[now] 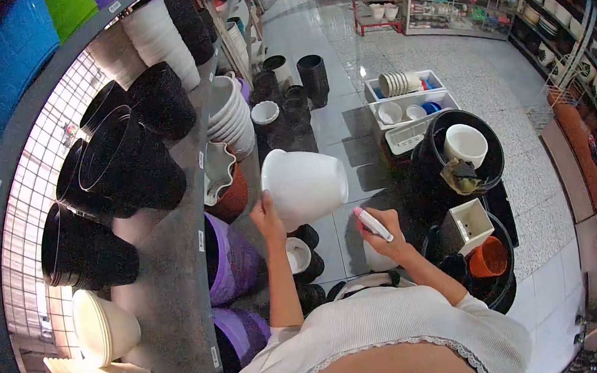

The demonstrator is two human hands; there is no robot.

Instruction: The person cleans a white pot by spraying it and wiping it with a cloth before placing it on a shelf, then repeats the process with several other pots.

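A large white pot (306,187) lies tilted on its side in the air, its rim to the left and its base to the right. My left hand (267,218) grips it near the rim from below. In my right hand (385,232) is a white marker-like tool (374,225) with a pink end, held close to the pot's base but apart from it. Beneath the pot, a small white-topped pot (298,254) stands among dark pots.
Left, a shelf (169,275) bears stacked black pots (130,161) and cream pots (104,326); purple pots (230,260) sit below. Right are black tubs (498,164) with a white pot (466,145) and an orange pot (488,258). White crates (414,105) stand ahead.
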